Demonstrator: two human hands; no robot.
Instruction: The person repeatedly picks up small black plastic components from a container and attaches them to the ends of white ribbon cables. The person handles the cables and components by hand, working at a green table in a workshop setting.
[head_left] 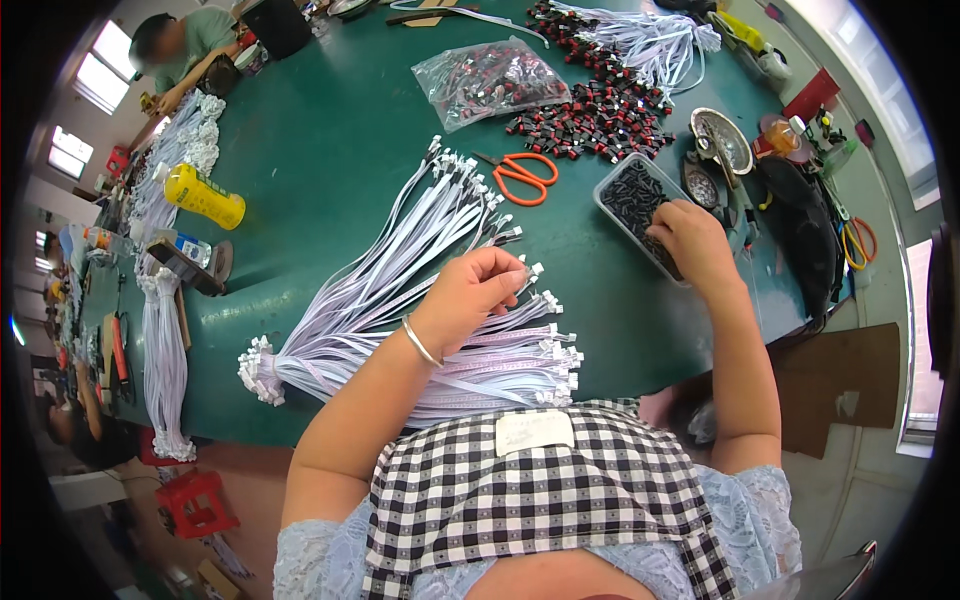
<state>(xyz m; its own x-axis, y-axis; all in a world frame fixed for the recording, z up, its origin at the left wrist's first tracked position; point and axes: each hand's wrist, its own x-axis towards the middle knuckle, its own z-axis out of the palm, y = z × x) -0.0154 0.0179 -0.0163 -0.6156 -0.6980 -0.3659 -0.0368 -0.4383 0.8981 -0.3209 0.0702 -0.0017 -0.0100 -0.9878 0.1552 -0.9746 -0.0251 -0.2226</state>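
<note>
A fanned bundle of flat white ribbon cables (370,290) with small white plugs lies across the green table in front of me. Over its right-hand ends is my left hand (472,298), thumb and fingers pinched together beside a few plugs. What sits in that pinch is too small to make out. My right hand (692,240) reaches over the edge of a clear plastic tub (612,213), its bent fingers closed among short black tube-like pieces (636,195). The fingertips are partly hidden there. Orange-handled scissors (524,180) rest beyond the cables.
A pile of red-and-black connectors (600,118), a clear bag (490,80) of similar parts and more white cables (650,40) lie at the back. A yellow bottle (205,196) stands left. Metal bowls (722,140) and a black bag (795,220) are right. Another person (190,50) works far left.
</note>
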